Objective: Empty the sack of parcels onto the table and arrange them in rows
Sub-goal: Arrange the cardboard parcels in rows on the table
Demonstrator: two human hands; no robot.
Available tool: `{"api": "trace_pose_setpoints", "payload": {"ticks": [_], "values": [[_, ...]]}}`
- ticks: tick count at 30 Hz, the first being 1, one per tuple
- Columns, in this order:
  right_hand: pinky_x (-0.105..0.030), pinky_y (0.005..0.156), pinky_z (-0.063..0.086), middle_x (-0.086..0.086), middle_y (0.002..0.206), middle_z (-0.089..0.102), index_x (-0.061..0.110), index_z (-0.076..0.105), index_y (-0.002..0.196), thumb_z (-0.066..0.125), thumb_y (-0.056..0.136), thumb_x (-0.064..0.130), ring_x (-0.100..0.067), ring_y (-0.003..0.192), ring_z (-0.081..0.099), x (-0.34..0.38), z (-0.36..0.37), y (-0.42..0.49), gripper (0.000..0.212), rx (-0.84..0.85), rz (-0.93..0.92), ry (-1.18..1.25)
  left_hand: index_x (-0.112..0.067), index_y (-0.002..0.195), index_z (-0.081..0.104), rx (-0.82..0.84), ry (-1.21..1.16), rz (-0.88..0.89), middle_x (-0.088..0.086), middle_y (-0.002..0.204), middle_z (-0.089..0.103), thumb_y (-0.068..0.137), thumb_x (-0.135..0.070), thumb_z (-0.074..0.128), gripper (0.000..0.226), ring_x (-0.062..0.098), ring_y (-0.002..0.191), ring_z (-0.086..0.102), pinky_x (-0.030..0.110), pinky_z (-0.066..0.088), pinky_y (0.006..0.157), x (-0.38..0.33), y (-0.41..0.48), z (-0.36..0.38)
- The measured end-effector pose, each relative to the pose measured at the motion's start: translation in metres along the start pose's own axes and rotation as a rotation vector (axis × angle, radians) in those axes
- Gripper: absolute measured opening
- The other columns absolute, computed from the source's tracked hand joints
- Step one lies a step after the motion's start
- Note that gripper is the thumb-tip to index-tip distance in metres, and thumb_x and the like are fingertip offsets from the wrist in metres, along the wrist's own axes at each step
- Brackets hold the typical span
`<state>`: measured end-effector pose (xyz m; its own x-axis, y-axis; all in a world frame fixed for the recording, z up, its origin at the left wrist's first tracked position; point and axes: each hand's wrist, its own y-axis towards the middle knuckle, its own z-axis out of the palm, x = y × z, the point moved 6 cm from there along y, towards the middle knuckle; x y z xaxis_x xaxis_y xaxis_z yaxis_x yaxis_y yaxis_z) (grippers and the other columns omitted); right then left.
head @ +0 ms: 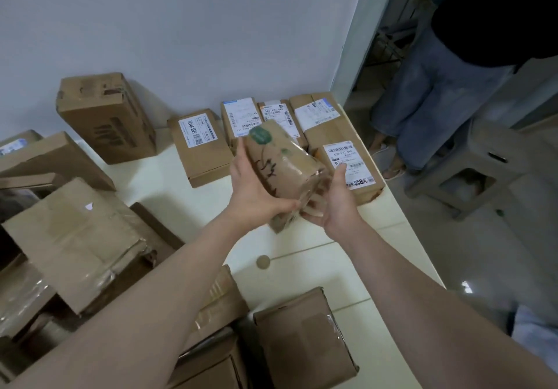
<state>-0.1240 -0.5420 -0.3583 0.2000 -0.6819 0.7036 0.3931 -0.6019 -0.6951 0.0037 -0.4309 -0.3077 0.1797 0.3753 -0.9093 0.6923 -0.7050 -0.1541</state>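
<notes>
Left hand (253,189) and right hand (335,207) grip the taped brown parcel (287,159) between them, I think to set it beside the labelled boxes (199,147).

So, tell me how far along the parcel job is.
Done: a back row of four labelled parcels lies along the wall, and a front parcel starts a second row. In hand: the left hand and right hand grip a taped parcel. Left: the jumbled pile at left is unsorted.

Matt cardboard parcels (202,147), glossy tape-wrapped parcel (283,165), smooth white table (347,271)
</notes>
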Motion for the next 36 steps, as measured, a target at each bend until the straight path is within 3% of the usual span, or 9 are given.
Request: {"api": "trace_pose_setpoints", "payload": {"ticks": [3,6,10,12,15,20,25,31,36], "values": [[-0.064,0.077,0.052,-0.015,0.144,0.042,0.031,0.044,0.138,0.056,0.085,0.068,-0.053,0.129,0.043,-0.016,0.011,-0.005,0.065,0.172,0.292,-0.053,-0.033,0.151,0.004,0.035,-0.13,-0.029,-0.013,0.148,0.019,0.055,-0.009,0.093,0.133,0.004,0.137,0.023,0.028,0.033,0.108,0.022,-0.01,-0.007],[-0.056,0.081,0.057,-0.017,0.134,0.055,0.013,0.055,0.129,0.061,0.096,0.032,-0.041,0.107,0.063,-0.019,0.016,0.0,0.039,0.186,0.186,-0.014,-0.019,0.117,0.054,-0.133,-0.237,-0.227,-0.005,0.124,0.056,0.079,0.022,0.054,0.056,0.018,0.122,0.055,0.035,0.054,0.087,0.051,-0.006,-0.037],[-0.04,0.086,0.054,-0.011,0.133,0.058,0.012,0.021,0.154,0.064,0.093,0.009,-0.023,0.102,0.065,-0.015,0.013,0.003,0.075,0.096,-0.033,-0.033,-0.009,0.101,0.065,-0.177,-0.619,-0.771,0.015,0.098,0.066,0.1,-0.004,0.037,0.029,0.031,0.075,0.065,0.04,0.06,0.059,0.082,-0.011,-0.057],[-0.038,0.106,0.042,-0.007,0.149,0.046,0.011,0.019,0.155,0.066,0.092,0.009,-0.02,0.124,0.053,-0.014,0.008,0.004,0.079,0.049,-0.098,-0.203,-0.013,0.128,0.055,0.011,-0.625,-0.876,0.012,0.105,0.066,0.104,-0.036,0.033,0.04,0.033,0.094,0.063,0.047,0.054,0.082,0.089,-0.019,-0.044],[-0.039,0.097,0.049,-0.008,0.144,0.052,0.004,0.043,0.143,0.059,0.097,0.027,-0.023,0.12,0.055,-0.021,0.002,-0.005,0.053,-0.004,0.018,-0.536,-0.025,0.146,0.037,0.195,-0.455,-0.911,0.004,0.139,0.054,0.094,-0.065,0.036,0.065,0.035,0.136,0.037,0.063,0.026,0.106,0.085,-0.032,-0.019],[-0.062,0.082,0.055,-0.01,0.159,0.027,0.014,0.037,0.147,0.043,0.102,0.046,-0.048,0.139,0.033,-0.039,-0.009,-0.027,0.056,0.067,0.339,-0.87,-0.023,0.11,0.062,0.312,-0.31,-0.902,-0.001,0.116,0.063,0.088,-0.048,0.06,0.034,0.029,0.104,0.057,0.057,0.049,0.088,0.061,-0.046,0.024],[-0.036,0.086,0.055,-0.013,0.138,0.053,0.005,0.051,0.134,0.059,0.098,0.021,-0.029,0.116,0.057,-0.018,-0.032,-0.007,0.04,-0.086,0.112,-0.644,-0.021,0.117,0.059,0.181,-0.49,-0.777,0.001,0.123,0.063,0.095,-0.029,0.051,0.025,0.024,0.112,0.057,0.048,0.046,0.099,0.053,-0.031,0.049],[-0.036,0.084,0.059,-0.02,0.136,0.05,0.002,0.05,0.134,0.064,0.093,0.005,-0.031,0.108,0.058,-0.023,-0.023,-0.011,0.044,-0.082,0.216,-0.471,-0.019,0.153,0.02,0.247,-0.365,-0.606,-0.004,0.154,0.033,0.097,-0.03,0.057,0.068,0.02,0.142,0.029,0.031,0.026,0.109,0.025,-0.033,0.046],[-0.033,0.054,0.06,-0.025,0.102,0.067,-0.005,0.049,0.122,0.05,0.102,0.024,-0.026,0.055,0.069,-0.028,0.02,-0.039,0.036,0.116,0.405,-1.064,-0.025,0.151,0.027,-0.007,-0.178,-0.448,0.001,0.155,0.032,0.091,-0.034,0.061,0.07,0.026,0.137,0.038,0.035,0.035,0.11,0.018,-0.008,-0.025]]}}
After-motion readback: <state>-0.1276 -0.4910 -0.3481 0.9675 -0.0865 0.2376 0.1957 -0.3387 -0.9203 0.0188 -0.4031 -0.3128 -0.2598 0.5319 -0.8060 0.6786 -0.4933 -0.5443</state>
